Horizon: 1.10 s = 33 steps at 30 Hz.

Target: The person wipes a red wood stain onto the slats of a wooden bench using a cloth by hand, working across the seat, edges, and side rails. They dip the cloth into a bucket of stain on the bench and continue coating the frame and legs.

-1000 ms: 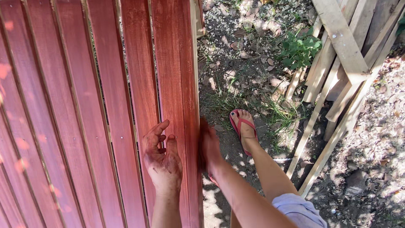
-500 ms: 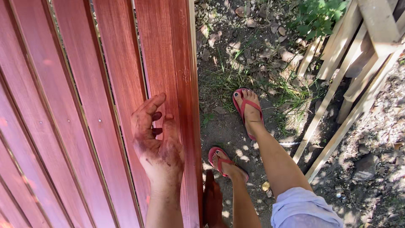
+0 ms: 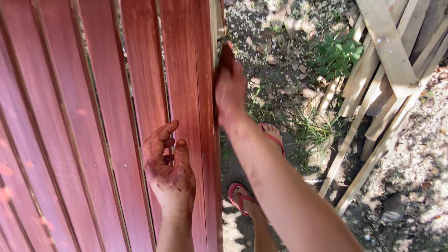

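Note:
A large slatted wooden panel (image 3: 93, 116), stained red, fills the left half of the view. My left hand (image 3: 170, 170), smeared with dark red stain, rests on it with the fingers hooked into a gap between two slats and the thumb lying on the outer slat. My right hand (image 3: 229, 86) is higher up, pressed against the panel's right edge (image 3: 213, 93) with its fingers together and stained dark at the tips. Whether it holds a rag or anything else is hidden.
My feet in red flip-flops (image 3: 273, 135) (image 3: 240, 196) stand on bare ground with dry leaves just right of the panel. An unpainted wooden slat frame (image 3: 387, 70) leans at the right. A green weed (image 3: 336, 53) grows beside it.
My right hand has moved from low beside the panel up along its right edge. The left hand has stayed hooked on the slats. The view has tilted slightly.

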Motion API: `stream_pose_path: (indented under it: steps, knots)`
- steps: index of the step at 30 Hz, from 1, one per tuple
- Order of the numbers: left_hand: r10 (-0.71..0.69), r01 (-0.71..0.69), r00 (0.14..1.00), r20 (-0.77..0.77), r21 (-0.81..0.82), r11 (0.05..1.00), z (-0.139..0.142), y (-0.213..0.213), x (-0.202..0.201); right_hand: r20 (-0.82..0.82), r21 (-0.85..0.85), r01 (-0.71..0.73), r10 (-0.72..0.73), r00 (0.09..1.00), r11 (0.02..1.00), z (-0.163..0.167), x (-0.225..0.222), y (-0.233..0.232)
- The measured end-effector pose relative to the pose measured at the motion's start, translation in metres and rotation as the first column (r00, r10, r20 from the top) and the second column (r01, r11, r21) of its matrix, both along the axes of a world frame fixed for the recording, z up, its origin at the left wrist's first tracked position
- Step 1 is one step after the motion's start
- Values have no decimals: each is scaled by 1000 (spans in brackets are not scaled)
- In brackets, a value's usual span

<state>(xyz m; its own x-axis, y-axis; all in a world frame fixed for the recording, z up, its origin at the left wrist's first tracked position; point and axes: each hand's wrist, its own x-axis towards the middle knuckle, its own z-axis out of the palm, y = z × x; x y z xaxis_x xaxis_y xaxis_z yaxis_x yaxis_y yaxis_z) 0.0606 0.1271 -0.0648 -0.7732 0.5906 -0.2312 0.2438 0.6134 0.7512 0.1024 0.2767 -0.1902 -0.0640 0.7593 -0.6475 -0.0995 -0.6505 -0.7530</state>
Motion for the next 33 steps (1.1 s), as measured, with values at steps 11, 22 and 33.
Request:
stream_pose_path:
  steps: [11, 22, 33]
  knots:
    - [-72, 71, 997, 27, 47, 996, 18, 72, -24, 156, 19, -288, 281, 947, 958, 36, 52, -110]
    - [5, -10, 992, 124, 40, 999, 23, 99, -26, 437, 373, -322, 142, 888, 870, 52, 17, -17]
    - [-26, 34, 991, 128, -62, 998, 19, 166, -29, 210, 168, -167, 130, 969, 971, 3, -16, 100]
